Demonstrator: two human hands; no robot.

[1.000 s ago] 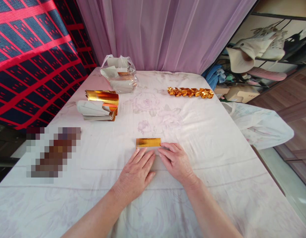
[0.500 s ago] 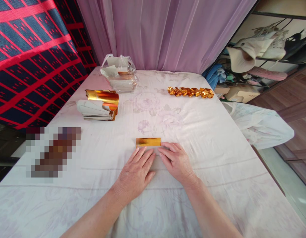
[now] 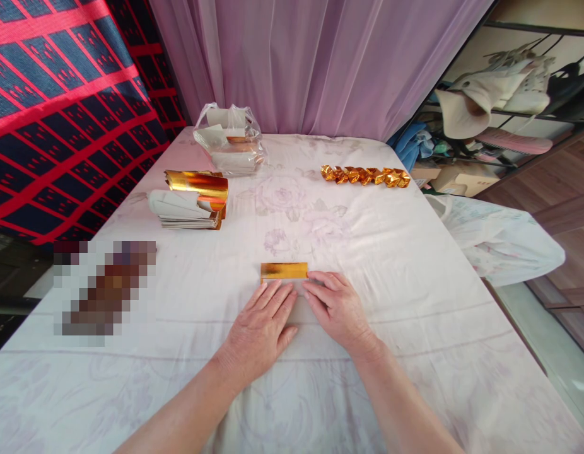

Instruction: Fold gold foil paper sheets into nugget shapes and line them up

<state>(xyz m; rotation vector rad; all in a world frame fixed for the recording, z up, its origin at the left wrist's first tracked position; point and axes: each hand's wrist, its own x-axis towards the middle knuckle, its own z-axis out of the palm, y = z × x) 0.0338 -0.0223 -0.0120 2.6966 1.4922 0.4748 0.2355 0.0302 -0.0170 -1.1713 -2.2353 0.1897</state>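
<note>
Two hands are laid flat on the white cloth (image 3: 415, 265), palms down, fingers stretched out and nothing gripped. The left hand (image 3: 258, 331) and the right hand (image 3: 337, 309) are set side by side, fingertips pressed on a pale sheet whose far edge is folded up into one gold foil strip (image 3: 284, 270). That strip is found at twelve o'clock of the fingertips, touching them. One stack of gold-and-white paper (image 3: 190, 205) is seen at ten o'clock, its top sheet curled over. One clear plastic bag (image 3: 229, 140) holding more sheets is placed further off, at eleven o'clock. One row of folded gold pieces (image 3: 365, 176) is lined up at one o'clock, well apart from the hands; a count within it cannot be made out. A lilac curtain (image 3: 315, 63) is hung at twelve o'clock.
</note>
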